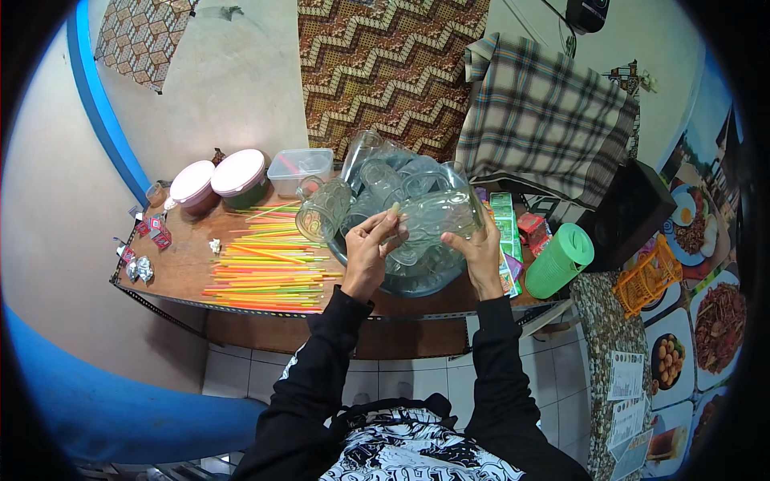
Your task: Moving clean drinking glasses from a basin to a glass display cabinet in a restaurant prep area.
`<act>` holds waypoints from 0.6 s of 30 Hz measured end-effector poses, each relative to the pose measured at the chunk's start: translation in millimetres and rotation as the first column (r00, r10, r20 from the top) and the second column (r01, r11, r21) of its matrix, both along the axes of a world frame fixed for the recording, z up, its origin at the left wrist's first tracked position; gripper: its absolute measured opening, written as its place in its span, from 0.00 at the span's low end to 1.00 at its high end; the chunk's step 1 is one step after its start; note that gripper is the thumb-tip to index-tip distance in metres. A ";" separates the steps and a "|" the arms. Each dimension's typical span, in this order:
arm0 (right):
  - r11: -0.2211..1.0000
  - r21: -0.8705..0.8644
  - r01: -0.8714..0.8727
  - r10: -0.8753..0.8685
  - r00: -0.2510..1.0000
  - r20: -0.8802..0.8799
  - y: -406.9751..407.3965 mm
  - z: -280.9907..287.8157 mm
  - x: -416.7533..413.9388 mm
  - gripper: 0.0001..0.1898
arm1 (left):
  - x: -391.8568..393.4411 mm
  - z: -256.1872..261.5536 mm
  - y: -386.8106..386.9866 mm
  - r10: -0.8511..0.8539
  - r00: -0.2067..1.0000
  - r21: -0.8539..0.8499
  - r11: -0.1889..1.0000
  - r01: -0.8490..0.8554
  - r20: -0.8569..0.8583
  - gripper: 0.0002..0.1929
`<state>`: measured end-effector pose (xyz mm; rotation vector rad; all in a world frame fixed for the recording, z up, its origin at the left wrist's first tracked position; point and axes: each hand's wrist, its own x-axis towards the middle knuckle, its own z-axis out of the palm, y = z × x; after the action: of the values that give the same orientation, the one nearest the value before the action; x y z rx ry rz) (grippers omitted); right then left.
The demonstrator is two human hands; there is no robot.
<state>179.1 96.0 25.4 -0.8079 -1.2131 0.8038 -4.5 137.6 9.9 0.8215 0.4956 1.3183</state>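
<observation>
A clear drinking glass [442, 213] lies tilted nearly sideways between my hands, above a heap of glassware. My right hand [481, 255] grips its right end, thumb on the near side. At the other end, the thumb and fingers of my left hand [370, 249] are pinched together against the glass; the exact contact is partly hidden. Below is a round basin [415, 287] piled with several clear glasses and mugs [382, 180]. One patterned glass mug [325, 210] leans out over the basin's left side.
Many coloured straws [271, 264] cover the table left of the basin. Behind them stand two lidded tubs [240, 174] and a clear plastic box [301, 168]. Sachet strips [505, 222], a green pitcher [556, 261] and a cloth-draped black box [628, 213] are at right.
</observation>
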 end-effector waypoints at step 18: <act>0.996 0.076 0.038 -0.056 0.964 0.259 30.2 29.9 -1.4 0.37 | 1.2 24.6 7.3 0.582 0.667 0.805 0.592 0.044 -0.464 0.39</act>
<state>177.7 126.2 55.3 -0.9017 -1.4418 0.6255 -3.3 144.9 34.5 2.1216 0.6865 1.5123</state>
